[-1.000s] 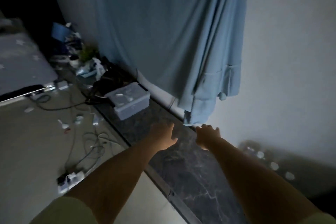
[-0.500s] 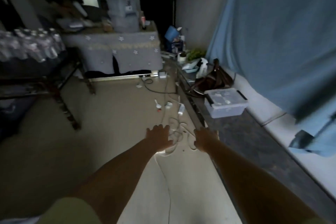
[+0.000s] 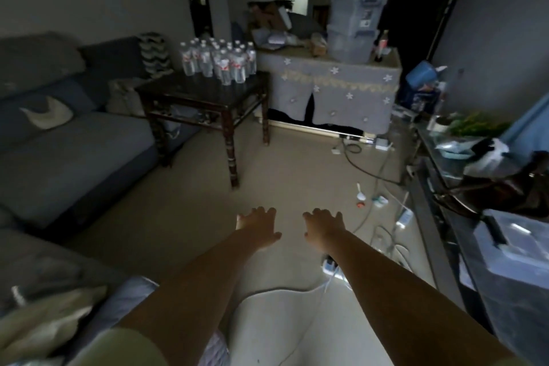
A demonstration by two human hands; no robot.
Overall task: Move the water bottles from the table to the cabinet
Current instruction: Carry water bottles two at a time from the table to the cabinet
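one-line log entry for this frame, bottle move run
phase: approach | left hand: open, empty | right hand: open, empty | water bottles: upright, clustered on dark table | none moved yet

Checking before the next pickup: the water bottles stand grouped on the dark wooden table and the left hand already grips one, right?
Not quite. In the head view the water bottles do stand grouped on the dark wooden table, but the left hand is empty and open, well short of them.

Ahead of you, water bottles [image 3: 218, 61] stand clustered on the table [image 3: 205, 92]; sofa [image 3: 68, 134] to its left, draped cabinet [image 3: 329, 89] to its right.
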